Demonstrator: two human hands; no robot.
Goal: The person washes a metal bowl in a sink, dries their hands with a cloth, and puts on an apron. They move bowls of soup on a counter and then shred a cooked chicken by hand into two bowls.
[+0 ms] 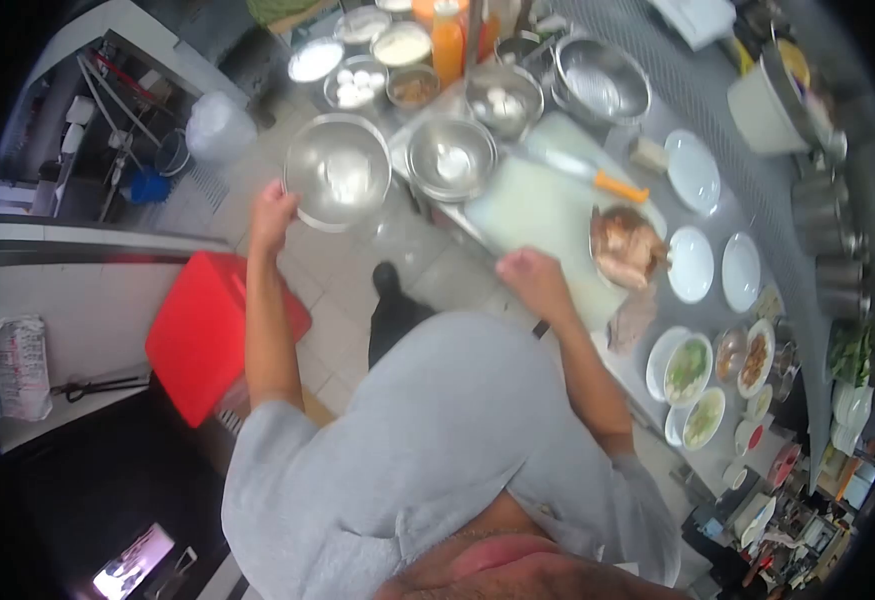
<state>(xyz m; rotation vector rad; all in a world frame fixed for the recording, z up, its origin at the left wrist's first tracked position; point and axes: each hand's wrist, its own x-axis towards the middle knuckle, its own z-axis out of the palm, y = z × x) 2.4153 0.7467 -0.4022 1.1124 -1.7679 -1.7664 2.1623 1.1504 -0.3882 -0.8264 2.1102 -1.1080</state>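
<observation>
My left hand (274,212) grips the rim of a metal mixing bowl (332,160) and holds it tilted above the tiled floor, left of the counter. Nothing distinct shows inside that bowl. With fingers curled closed and no object visible in them, my right hand (535,282) hovers by the near edge of a pale cutting board (517,205). On the board's right side sits a browned whole cooked chicken (625,245). A knife with an orange handle (621,186) lies farther up the board. Beside the held bowl, another metal bowl (451,160) stands at the counter's edge.
White oval plates (692,265) line the counter's right side. Nearer are bowls of chopped greens (688,368). Farther back stand a bowl of eggs (355,88), a metal colander (602,80) and orange bottles (447,45). A red bin (197,330) is at my left.
</observation>
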